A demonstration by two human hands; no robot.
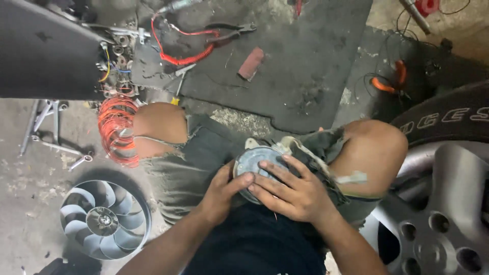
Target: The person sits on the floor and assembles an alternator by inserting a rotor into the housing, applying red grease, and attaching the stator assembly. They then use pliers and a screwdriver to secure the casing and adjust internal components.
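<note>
Both hands grip a round grey motor (253, 163) on the lap: left hand (222, 193) clasping its edge, right hand (291, 191) spread over its face. A fan wheel (104, 220) lies on the floor (30, 163) left; pliers (229, 32) rest on the dark mat (300, 56).

Vehicle repair workshop, alloy wheel (438, 224), pliers (229, 33), fan (104, 219), grimy floor

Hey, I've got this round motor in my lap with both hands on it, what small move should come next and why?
Probably turn the round motor slightly with the right hand while the left hand steadies it: your fingers cover much of its face, and it rests loosely on your lap.
</note>
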